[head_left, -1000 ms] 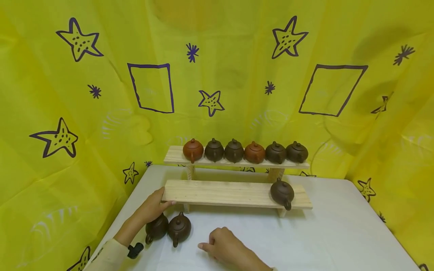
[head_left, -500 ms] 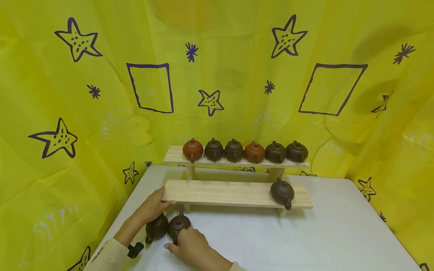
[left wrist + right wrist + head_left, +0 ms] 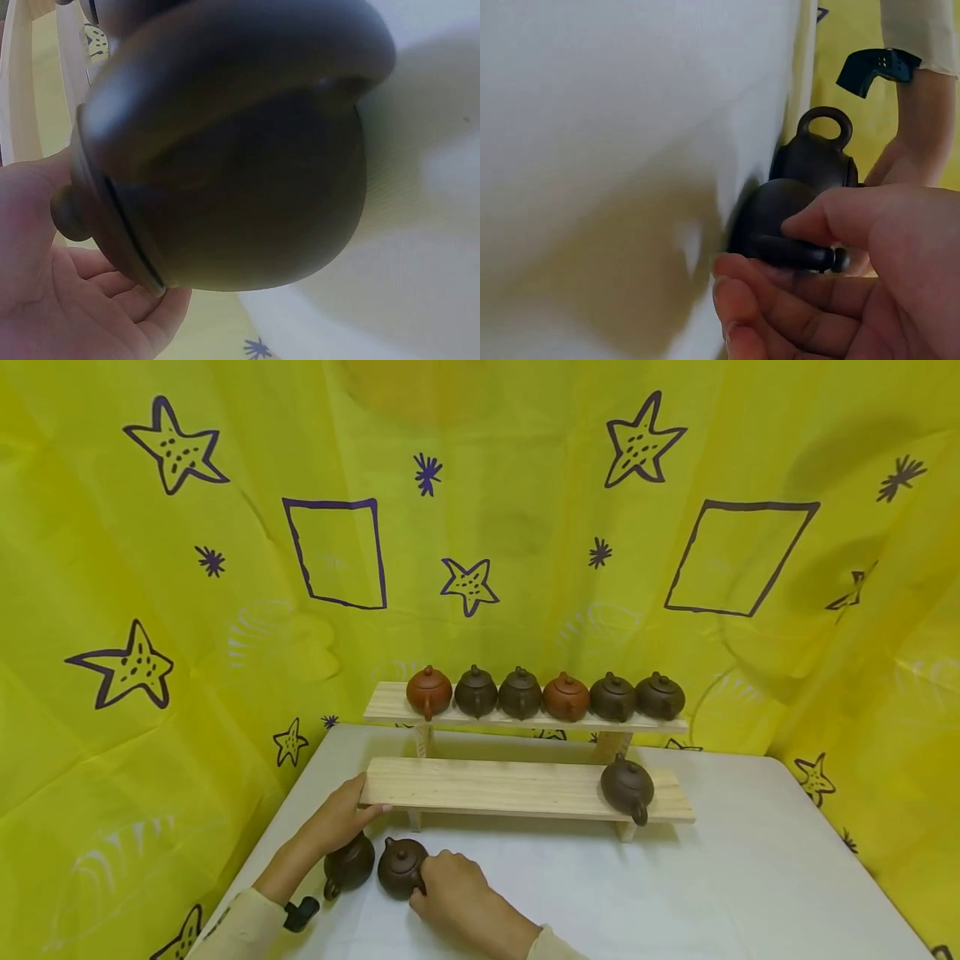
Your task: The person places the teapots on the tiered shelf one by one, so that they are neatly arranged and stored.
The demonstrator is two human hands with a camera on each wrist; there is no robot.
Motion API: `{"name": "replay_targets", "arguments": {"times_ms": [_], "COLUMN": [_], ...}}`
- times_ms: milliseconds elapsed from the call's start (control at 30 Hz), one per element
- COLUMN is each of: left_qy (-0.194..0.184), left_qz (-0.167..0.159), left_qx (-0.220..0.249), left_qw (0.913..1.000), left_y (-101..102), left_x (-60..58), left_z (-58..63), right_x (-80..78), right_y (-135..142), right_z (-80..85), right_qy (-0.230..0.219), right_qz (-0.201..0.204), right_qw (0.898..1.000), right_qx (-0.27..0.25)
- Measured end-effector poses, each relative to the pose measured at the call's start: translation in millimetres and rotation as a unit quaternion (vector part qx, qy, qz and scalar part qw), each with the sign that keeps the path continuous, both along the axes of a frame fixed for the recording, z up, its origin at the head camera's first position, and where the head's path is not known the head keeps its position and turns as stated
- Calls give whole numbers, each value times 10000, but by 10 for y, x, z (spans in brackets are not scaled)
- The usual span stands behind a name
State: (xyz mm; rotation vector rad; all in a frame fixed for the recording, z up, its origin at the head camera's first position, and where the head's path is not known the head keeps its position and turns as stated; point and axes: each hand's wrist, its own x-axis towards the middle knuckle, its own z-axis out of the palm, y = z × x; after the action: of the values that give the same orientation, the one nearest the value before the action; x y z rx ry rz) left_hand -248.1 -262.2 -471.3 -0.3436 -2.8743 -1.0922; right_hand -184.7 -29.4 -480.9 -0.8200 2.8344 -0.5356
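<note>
My right hand [image 3: 459,892] pinches the handle of a dark brown teapot [image 3: 398,870] on the white tabletop. In the right wrist view the thumb [image 3: 817,225] and fingers come together round that handle. Beside it, another dark teapot [image 3: 351,863] sits below my left forearm and fills much of the left wrist view, its handle [image 3: 240,75] nearest the camera. My left hand [image 3: 339,820] rests against the left end of the lower wooden shelf [image 3: 480,787], thumb along the front edge. Its fingertips are partly hidden.
Near the right end of the lower shelf sits one dark teapot [image 3: 627,785]. The upper shelf [image 3: 386,703] bears a row of several teapots, two reddish, including a reddish teapot [image 3: 429,692] at the left. A yellow patterned curtain [image 3: 525,485] surrounds the table [image 3: 720,877].
My right hand has come left to the nearer teapot and taken its handle. That teapot has turned, its handle now to the right and its spout up-left. The left hand stays put.
</note>
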Motion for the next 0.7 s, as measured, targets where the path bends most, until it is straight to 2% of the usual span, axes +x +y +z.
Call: {"name": "replay_targets", "arguments": {"times_ms": [233, 467, 700], "left_qy": [-2, -11, -40], "left_qz": [-3, 36, 35], "left_qx": [-26, -26, -44], "left_qw": [10000, 10000, 10000], "left_y": [2, -3, 3], "left_x": [16, 9, 3], "left_z": [18, 10, -9], "right_x": [-5, 10, 10], "right_y": [-52, -14, 137], "right_z": [-45, -119, -190], "right_qy": [178, 465, 482], "right_qz": [-55, 58, 294], "right_qw": [9994, 9989, 9980], "right_qx": [287, 98, -276]}}
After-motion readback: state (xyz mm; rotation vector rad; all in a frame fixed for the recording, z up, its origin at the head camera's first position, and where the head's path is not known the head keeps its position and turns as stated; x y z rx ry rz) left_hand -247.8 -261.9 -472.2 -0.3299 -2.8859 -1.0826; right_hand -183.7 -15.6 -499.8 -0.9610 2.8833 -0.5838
